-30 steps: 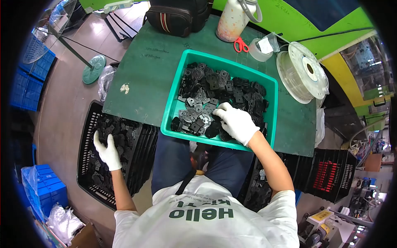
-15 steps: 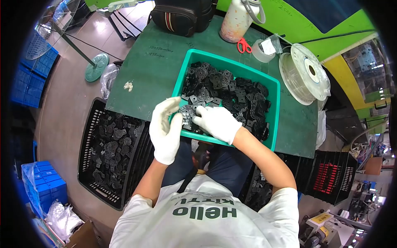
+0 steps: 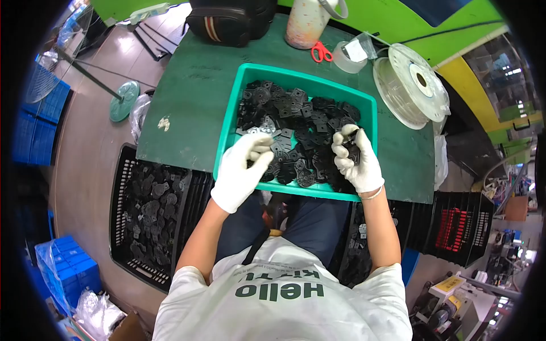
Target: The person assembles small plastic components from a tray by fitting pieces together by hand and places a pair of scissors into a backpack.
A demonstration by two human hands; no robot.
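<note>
with 12 pointing away from the worker, i see a tray (image 3: 307,75) on the table (image 3: 190,108), heaped with black parts (image 3: 284,103). at the tray's 4 o'clock, the white-gloved right hand (image 3: 364,167) pinches a small piece (image 3: 354,136) between thumb and fingers. at 8, the left hand (image 3: 236,173) curls loosely over the rim; whether it grips anything, i can't tell. past the tray, a bag (image 3: 227,23) sits at 11, scissors (image 3: 322,53) just after 12, a spool (image 3: 421,82) at 2. a crate (image 3: 118,216) with more parts stands lower, towards 8.
</note>
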